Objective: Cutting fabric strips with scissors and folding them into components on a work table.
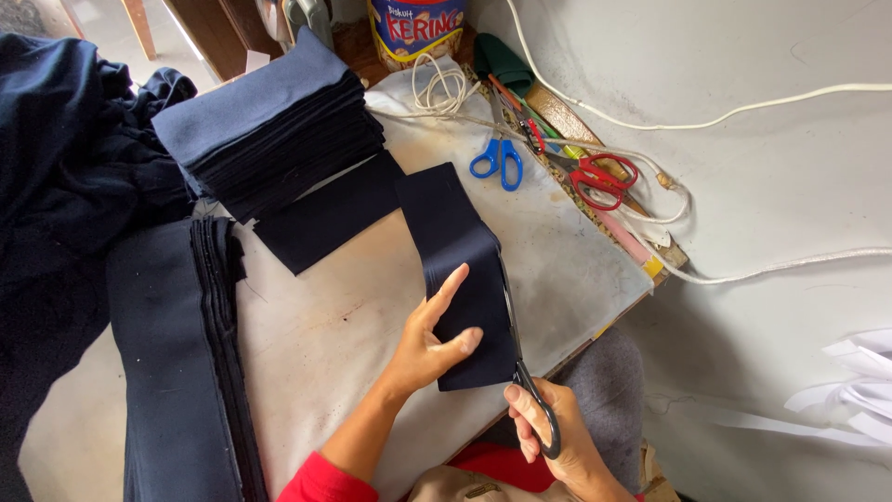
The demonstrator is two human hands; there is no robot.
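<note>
My left hand grips a dark navy fabric strip, thumb on top and fingers behind it, lifting its near end off the white table. My right hand holds black-handled scissors whose blades run up along the strip's right edge. The strip's far end lies on the table beside another flat navy piece.
A tall stack of cut navy pieces sits at the back left. A pile of long navy strips lies at the left. Blue scissors, red scissors, a coiled white cord, a tin and pencils sit at the back.
</note>
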